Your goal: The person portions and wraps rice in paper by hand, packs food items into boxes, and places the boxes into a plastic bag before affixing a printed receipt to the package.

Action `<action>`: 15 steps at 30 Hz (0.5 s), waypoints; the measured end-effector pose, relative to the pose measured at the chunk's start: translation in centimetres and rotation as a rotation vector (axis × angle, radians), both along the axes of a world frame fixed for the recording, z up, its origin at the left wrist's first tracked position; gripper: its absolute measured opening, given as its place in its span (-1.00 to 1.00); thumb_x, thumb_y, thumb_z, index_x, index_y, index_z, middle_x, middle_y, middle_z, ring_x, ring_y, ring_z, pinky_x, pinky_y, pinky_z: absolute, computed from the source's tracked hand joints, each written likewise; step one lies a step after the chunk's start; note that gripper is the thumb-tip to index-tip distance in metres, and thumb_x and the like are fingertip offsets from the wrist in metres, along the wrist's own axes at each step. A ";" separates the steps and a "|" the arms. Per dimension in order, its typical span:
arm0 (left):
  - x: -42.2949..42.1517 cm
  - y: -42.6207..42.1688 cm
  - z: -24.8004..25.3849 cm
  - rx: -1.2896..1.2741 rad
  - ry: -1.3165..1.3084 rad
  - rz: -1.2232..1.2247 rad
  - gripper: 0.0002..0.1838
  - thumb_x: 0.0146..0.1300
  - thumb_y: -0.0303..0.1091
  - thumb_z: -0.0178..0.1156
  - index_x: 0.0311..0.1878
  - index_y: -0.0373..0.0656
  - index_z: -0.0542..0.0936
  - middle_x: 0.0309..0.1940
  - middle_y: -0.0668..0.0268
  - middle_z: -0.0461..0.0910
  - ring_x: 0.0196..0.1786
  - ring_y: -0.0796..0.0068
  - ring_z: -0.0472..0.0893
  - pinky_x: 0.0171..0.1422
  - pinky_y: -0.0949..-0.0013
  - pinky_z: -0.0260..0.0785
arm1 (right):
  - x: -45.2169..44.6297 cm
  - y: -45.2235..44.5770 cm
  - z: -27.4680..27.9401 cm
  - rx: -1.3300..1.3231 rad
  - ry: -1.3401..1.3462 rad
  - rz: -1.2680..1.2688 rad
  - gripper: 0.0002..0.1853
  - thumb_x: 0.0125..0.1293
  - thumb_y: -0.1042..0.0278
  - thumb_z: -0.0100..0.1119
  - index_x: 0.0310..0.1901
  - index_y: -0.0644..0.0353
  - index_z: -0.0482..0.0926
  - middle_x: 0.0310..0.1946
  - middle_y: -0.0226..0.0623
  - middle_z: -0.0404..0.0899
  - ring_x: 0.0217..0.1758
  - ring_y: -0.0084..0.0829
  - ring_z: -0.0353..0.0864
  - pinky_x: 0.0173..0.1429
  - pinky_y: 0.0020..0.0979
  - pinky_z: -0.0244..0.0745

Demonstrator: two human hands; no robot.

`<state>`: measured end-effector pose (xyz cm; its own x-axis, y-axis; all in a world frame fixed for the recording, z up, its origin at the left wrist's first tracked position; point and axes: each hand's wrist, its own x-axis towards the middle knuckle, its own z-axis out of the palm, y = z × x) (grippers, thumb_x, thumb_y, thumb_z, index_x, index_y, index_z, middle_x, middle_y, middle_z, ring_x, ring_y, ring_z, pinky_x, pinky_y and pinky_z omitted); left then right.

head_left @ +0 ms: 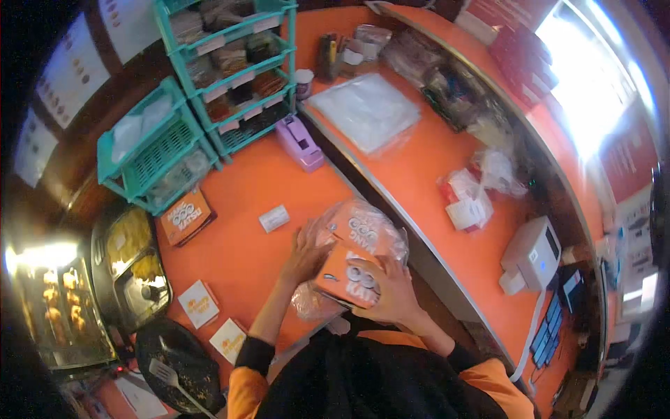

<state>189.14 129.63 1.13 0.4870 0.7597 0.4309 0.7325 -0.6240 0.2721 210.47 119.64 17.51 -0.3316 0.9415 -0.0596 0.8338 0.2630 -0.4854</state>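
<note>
In the head view, my right hand (391,290) is closed on an orange printed food box (338,279), flat like a folded carton, with the thumb over its face. Under and behind it lies a clear plastic bag (398,241) with more orange boxes (359,230) in it, at the counter's front edge. My left hand (305,253) grips the left side of the bag, its fingers bent over the plastic. Part of the bag hangs below my left wrist. A small white printed card (274,218) lies just beyond my left hand.
Orange boxes (187,218), two white printed packets (199,304) and a black pan (174,363) with a spatula (167,377) are on the left. A purple tape dispenser (300,143) and teal racks (234,77) stand behind. A white printer (534,251) is right.
</note>
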 end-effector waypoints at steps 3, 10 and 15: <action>0.4 3.6 -0.3 -0.066 0.166 -0.085 -0.32 0.13 -0.42 0.21 0.38 0.11 0.36 0.50 0.16 0.07 0.30 -0.06 0.32 0.23 -0.19 0.33 | 0.8 -0.7 -2.9 -0.044 -0.020 -0.116 -0.07 -0.28 -0.02 0.50 0.30 -0.36 0.38 0.16 0.05 0.33 0.28 0.08 0.30 0.30 0.10 0.21; -0.2 6.9 9.7 -0.497 0.167 -0.183 -0.07 0.07 -0.56 0.22 0.49 0.41 0.16 0.45 0.17 0.13 0.22 -0.04 0.39 -0.12 0.12 0.57 | -2.8 4.2 -9.5 0.042 0.091 -0.268 0.00 -0.33 -0.04 0.54 0.32 -0.31 0.35 0.17 0.01 0.32 0.27 0.10 0.29 0.30 0.09 0.16; -0.1 7.3 12.0 -0.620 0.170 -0.143 0.01 0.04 -0.54 0.27 0.52 0.42 0.07 0.29 0.12 0.30 0.15 0.06 0.43 -0.18 0.10 0.57 | -2.9 8.2 -10.8 0.161 -0.012 -0.320 0.02 -0.32 0.03 0.52 0.34 -0.34 0.30 0.22 0.09 0.26 0.30 0.13 0.25 0.34 0.09 0.13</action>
